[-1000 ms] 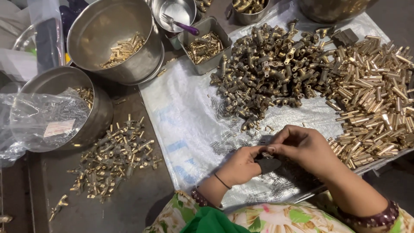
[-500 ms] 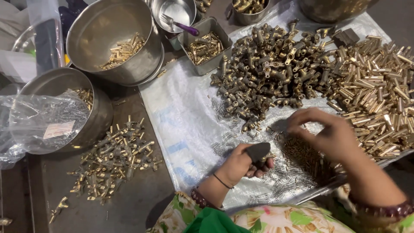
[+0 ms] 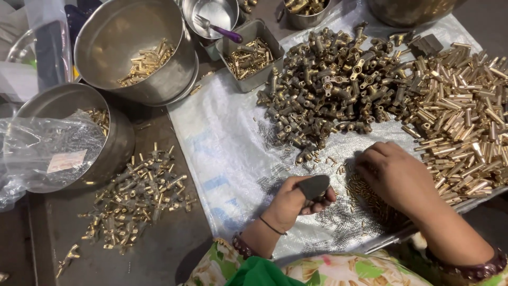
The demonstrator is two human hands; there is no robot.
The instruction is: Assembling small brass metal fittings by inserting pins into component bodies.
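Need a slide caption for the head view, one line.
Left hand grips a dark block; right hand reaches into small brass pins on a white sheet.

Dark bench [image 3: 174, 249]: sheet [image 3: 227, 143], bowls [image 3: 132, 47], perhaps fittings [image 3: 135, 198]

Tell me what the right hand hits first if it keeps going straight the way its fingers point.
The right hand points up-left over the white sheet. It would probably first meet the few small brass pieces loose ahead of its fingertips, then the big heap of dark T-shaped fittings.
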